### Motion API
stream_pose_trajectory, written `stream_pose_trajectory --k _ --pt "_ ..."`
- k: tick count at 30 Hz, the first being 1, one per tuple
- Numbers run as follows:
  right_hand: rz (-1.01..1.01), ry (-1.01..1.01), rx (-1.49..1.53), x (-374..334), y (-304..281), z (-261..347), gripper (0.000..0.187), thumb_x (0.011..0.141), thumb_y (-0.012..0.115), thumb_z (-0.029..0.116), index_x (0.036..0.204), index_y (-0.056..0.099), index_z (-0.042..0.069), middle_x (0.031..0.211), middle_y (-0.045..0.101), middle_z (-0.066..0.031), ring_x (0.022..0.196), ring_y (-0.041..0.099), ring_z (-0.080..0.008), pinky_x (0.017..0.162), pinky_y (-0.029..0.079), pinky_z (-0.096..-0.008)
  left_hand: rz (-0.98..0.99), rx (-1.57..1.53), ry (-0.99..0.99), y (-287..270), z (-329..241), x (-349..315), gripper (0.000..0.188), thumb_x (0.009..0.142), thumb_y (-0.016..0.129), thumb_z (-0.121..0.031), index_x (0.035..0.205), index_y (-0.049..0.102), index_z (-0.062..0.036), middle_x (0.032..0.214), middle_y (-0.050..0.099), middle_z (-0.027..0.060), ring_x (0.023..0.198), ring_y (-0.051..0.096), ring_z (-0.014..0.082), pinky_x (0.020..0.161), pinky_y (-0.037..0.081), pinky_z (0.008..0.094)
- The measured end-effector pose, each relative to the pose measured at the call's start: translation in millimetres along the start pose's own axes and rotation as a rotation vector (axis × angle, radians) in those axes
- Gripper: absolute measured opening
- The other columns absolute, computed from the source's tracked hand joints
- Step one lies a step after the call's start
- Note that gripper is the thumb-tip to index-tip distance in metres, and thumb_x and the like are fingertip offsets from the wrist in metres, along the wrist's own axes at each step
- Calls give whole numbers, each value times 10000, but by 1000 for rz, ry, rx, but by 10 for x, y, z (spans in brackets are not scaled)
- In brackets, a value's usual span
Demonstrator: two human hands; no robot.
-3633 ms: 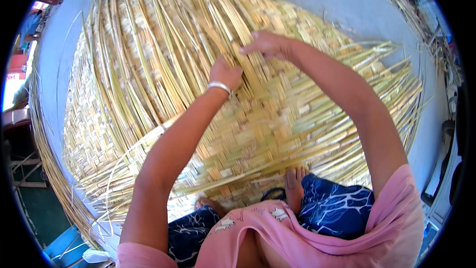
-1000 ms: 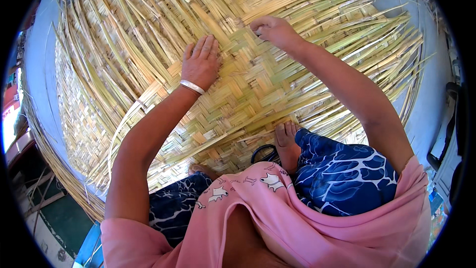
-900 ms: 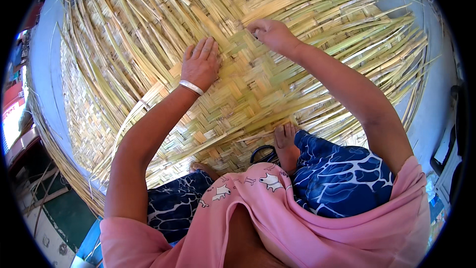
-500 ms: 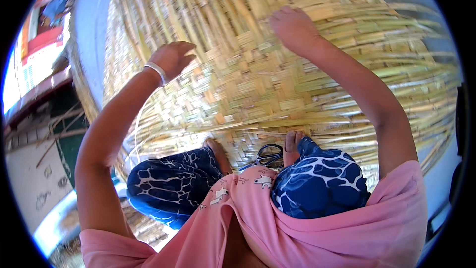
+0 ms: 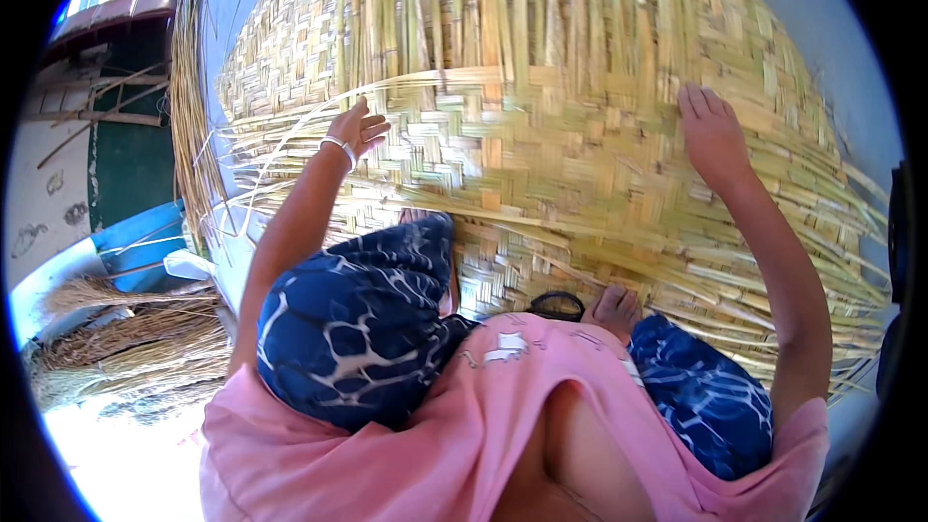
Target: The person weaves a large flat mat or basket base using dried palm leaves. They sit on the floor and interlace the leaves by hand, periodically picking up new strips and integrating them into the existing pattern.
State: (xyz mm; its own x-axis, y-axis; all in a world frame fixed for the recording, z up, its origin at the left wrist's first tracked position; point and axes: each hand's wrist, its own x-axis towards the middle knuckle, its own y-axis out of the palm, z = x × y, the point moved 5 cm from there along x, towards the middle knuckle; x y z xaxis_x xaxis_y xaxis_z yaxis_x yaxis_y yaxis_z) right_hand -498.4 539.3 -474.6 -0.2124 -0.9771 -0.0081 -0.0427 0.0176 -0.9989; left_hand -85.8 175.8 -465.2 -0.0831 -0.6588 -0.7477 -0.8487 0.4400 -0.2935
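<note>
Strips on woven mat, long axis running toward its left edge, just beyond spread, seemingly empty left hand; farther from flattened, open right hand, cannot tell if pressing.

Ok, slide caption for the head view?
Bare left hand and bare right hand apart over a yellow woven-strip mat.

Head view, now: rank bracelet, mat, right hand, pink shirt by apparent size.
1. Mat
2. Pink shirt, though nearer the camera
3. Right hand
4. Bracelet
</note>
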Motion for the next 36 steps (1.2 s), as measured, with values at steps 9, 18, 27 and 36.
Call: stream_pose_trajectory --k 9,18,27,36 --pt "370 -57 198 258 -218 -156 491 735 581 91 1200 447 5 1216 484 -198 1120 461 -348 915 409 -416 -530 -807 196 -1056 -369 1236 518 875 528 -397 1201 392 -18 1051 555 180 859 617 294 652 497 385" --pt "851 107 -134 595 -90 190 631 735 649 309 1214 430 -38 1201 481 -205 1020 527 -354 845 455 -424 -839 254 758 -1185 -1599 599 448 853 451 -135 1279 380 -14 958 593 273 928 569 408 794 456 452" --pt "1049 250 -363 858 93 516 572 758 617 328 1151 490 -69 1180 482 -226 1042 531 -318 867 449 -379 -636 -1056 186 -2319 -352 1998 284 780 617 -82 943 447 76 667 547 143 480 548 227 392 456 354" --pt "1134 358 -430 1001 49 732 691 799 580 461 1214 442 -73 1221 442 -195 1105 490 -287 884 435 -347 -1360 -613 742 -3677 -1341 1651 347 828 573 -138 1124 534 39 701 594 114 593 579 193 551 472 313"
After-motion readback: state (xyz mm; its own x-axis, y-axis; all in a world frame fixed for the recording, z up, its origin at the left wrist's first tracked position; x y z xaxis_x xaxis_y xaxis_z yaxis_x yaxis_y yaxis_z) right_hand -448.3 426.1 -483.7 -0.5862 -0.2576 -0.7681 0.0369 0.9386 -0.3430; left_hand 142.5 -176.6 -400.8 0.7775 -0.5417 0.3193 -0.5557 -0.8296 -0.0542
